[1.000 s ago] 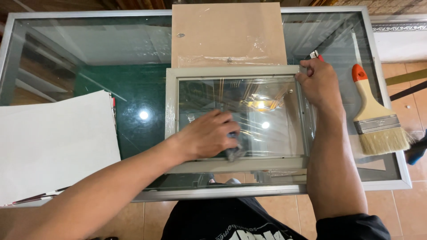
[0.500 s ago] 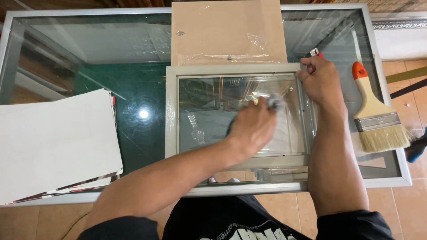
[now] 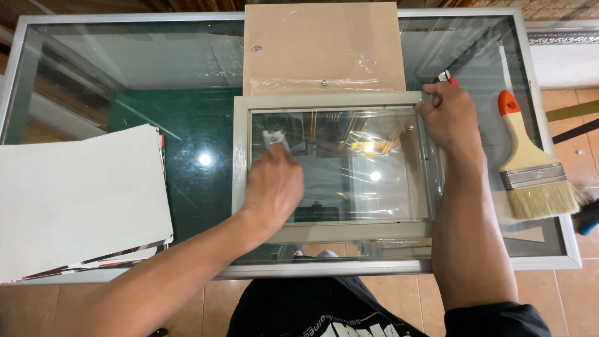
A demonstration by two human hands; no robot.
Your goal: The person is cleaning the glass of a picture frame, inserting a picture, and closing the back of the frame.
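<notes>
A grey picture frame (image 3: 331, 232) with a glass pane lies flat on the glass table (image 3: 125, 87). My left hand (image 3: 273, 184) presses a small pale cloth (image 3: 274, 138) onto the pane near the frame's upper left corner. At the upper right corner my right hand (image 3: 449, 118) grips the frame, with a small red-tipped object (image 3: 447, 77) showing just above the fingers. A brown backing board (image 3: 324, 47) with clear film lies just beyond the frame.
A wide paintbrush (image 3: 530, 165) with an orange-tipped wooden handle rests at the table's right edge. A stack of white sheets (image 3: 75, 200) covers the left front corner. Tiled floor shows to the right and below.
My left hand with the cloth swept over the pane from the lower middle to the upper right, then across to the upper left. The right hand stayed on the frame's corner.
</notes>
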